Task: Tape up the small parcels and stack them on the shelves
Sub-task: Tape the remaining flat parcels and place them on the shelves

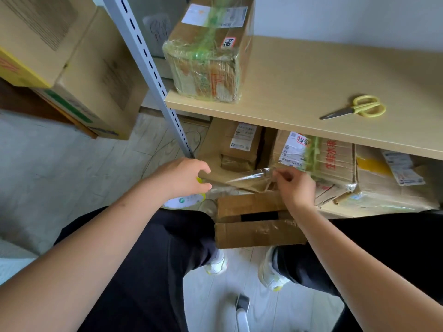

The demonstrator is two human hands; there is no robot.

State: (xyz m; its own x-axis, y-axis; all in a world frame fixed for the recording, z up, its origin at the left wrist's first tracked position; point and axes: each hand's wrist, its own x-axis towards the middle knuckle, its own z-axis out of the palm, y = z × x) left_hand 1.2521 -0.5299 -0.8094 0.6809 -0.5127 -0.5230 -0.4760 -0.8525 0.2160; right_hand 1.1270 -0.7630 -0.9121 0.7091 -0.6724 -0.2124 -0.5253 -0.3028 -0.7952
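Low in the frame we see one small open box [259, 220] between our knees, and just above it our two hands stretch one clear tape strip [249, 177]: the left hand [182, 178] grips the tape roll [185, 200], the right hand [296, 188] pinches the strip's free end. Behind them, under the shelf [311, 92], lie about four labelled parcels, one printed 生鲜水果 [332, 156]. Up top stand one wrapped parcel [208, 51] at the shelf's left edge and one pair of scissors [357, 107] at right, bare board between.
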